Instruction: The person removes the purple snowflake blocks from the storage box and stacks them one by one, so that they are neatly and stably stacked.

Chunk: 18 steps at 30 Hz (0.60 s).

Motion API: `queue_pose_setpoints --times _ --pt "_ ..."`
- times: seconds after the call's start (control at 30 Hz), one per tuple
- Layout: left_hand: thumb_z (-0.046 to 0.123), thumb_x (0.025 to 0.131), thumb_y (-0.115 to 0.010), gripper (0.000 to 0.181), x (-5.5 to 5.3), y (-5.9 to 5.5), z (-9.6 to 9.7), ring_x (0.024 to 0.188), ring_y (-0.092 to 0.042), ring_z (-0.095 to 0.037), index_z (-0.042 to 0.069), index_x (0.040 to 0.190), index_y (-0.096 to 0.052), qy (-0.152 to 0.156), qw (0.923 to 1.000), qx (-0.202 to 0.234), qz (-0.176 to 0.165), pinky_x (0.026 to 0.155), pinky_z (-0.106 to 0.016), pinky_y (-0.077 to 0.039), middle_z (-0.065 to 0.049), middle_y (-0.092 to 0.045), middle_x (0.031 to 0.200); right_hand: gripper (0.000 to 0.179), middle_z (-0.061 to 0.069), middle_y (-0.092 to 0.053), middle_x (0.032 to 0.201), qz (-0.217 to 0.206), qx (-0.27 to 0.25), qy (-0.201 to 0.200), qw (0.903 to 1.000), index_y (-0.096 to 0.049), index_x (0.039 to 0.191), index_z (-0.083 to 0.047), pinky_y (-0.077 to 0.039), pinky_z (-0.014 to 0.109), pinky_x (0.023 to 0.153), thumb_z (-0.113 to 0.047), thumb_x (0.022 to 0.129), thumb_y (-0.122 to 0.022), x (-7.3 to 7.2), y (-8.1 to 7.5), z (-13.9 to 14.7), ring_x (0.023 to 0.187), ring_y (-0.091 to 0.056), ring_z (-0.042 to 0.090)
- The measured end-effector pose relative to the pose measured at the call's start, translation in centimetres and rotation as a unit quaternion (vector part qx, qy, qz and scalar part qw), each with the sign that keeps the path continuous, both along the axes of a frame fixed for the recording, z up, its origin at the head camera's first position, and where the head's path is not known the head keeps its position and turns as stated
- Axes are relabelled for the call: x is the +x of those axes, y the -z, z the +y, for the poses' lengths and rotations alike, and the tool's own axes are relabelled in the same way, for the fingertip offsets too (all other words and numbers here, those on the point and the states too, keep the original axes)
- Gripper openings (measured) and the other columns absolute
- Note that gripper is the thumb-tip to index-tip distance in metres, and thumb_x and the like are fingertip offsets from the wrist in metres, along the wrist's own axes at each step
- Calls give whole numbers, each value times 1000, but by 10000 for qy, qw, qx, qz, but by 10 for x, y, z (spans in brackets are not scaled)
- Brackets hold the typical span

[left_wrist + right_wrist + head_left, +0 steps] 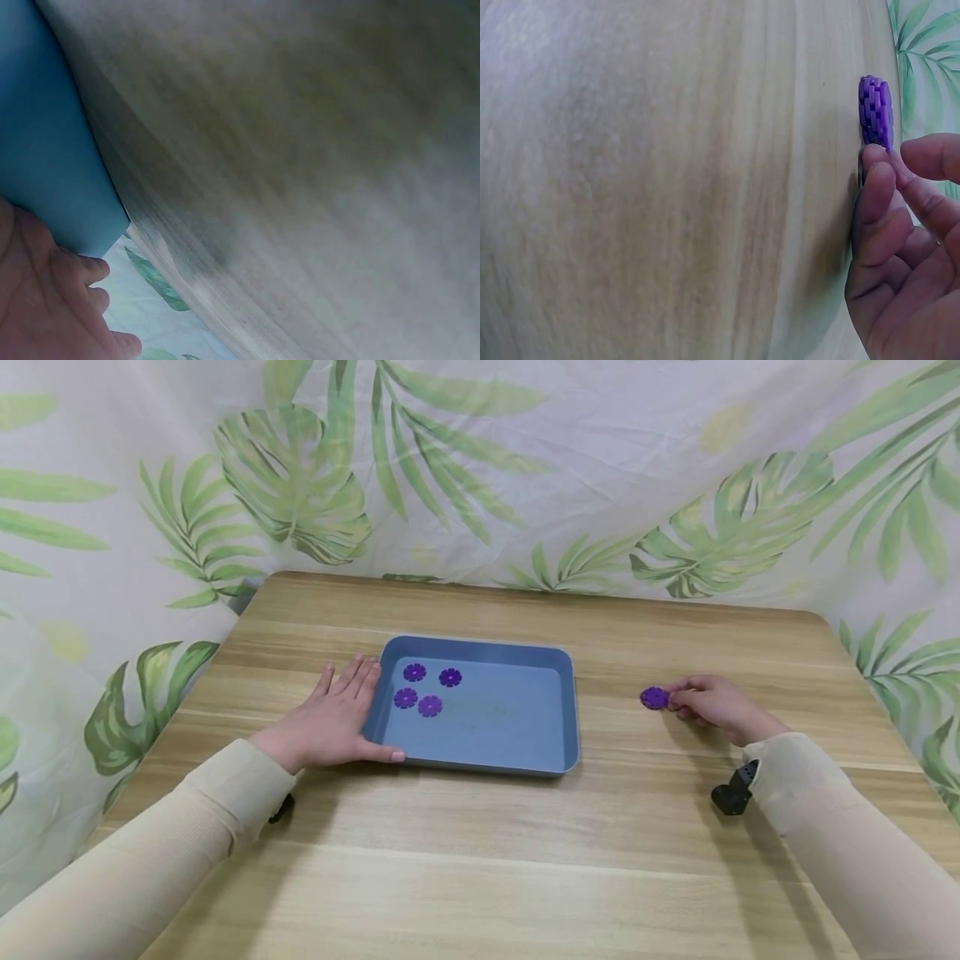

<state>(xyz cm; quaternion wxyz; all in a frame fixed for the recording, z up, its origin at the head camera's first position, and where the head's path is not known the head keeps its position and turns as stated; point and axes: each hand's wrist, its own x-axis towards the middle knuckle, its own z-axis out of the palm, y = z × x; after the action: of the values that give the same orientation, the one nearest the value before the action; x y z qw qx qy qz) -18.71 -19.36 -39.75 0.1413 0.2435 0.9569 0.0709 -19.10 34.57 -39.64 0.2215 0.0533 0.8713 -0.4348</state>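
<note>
A blue rectangular tray point(495, 760) lies on the table, with several flat purple notched discs point(430, 706) in its left part. Against the tray's left side rests my left hand point(330, 718), fingers straight and spread, thumb along the near rim. In the left wrist view its palm and fingers point(56, 292) lie beside the blue tray wall point(60, 135). To the right of the tray, the fingertips of my right hand point(708, 703) pinch at the edge of a small stack of purple notched discs point(654, 697). The right wrist view shows the stack's layered sides point(875, 112) edge-on.
The wooden table point(480, 860) extends around the tray and both hands. A leaf-patterned cloth point(480, 468) hangs behind its far edge. Below the right sleeve point(802, 785) a black wrist device point(731, 792) sticks out.
</note>
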Motion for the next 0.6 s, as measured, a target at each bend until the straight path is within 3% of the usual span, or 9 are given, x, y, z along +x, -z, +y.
queue_pose_setpoints --times 0.6 --pt "87 78 -61 142 0 -1 1 155 7 -44 -14 159 -3 3 10000 87 -44 120 -64 7 -30 -1 168 42 -9 -69 95 -48 -185 58 9998 -50 139 14 -47 24 69 -14 108 -50 3 -2 0 83 -58 4"
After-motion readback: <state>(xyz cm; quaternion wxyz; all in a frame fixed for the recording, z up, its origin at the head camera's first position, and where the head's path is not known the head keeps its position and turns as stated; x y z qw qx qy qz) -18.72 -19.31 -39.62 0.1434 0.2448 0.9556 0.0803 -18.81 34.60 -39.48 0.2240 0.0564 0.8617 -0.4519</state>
